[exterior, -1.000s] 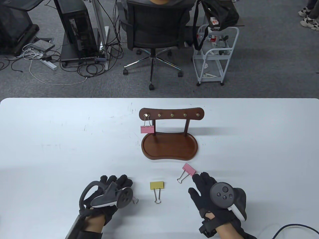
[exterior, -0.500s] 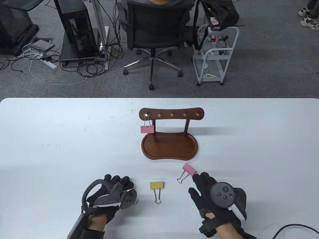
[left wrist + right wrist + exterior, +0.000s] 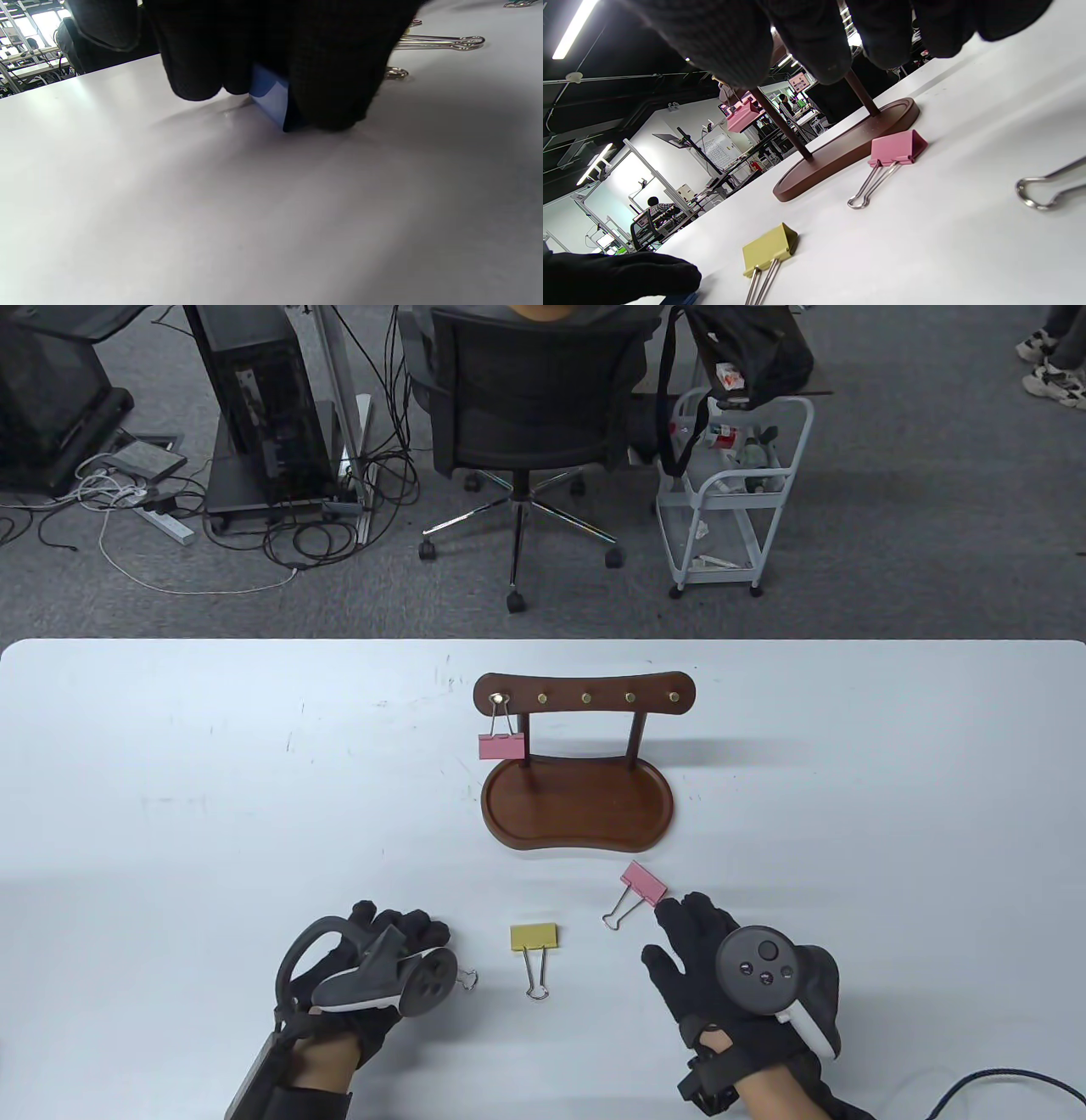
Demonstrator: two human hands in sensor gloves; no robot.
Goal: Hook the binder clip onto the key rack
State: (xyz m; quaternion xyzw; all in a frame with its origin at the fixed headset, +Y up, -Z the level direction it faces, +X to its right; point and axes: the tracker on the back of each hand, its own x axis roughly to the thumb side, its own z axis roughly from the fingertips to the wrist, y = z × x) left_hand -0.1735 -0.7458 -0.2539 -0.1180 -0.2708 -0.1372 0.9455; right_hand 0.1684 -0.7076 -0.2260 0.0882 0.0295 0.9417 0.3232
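The wooden key rack (image 3: 585,699) stands mid-table with a pink binder clip (image 3: 501,746) hanging on its leftmost hook. My left hand (image 3: 405,937) is at the near left. In the left wrist view its fingers (image 3: 331,84) pinch a blue binder clip (image 3: 271,99) against the table. The clip's wire handle (image 3: 467,980) pokes out to the right of the hand. My right hand (image 3: 683,920) rests flat and open on the table, holding nothing. A yellow clip (image 3: 534,937) lies between the hands. A second pink clip (image 3: 642,882) lies just beyond my right fingertips.
The rack's tray base (image 3: 577,810) is bare. In the right wrist view the yellow clip (image 3: 768,250) and pink clip (image 3: 897,148) lie before the base (image 3: 848,146), and another wire handle (image 3: 1043,190) shows at the right edge. A cable (image 3: 993,1082) runs near the right wrist.
My left hand has shifted a little over the blue clip, and the clip's wire handle now sticks out further to its right. My right hand has not moved.
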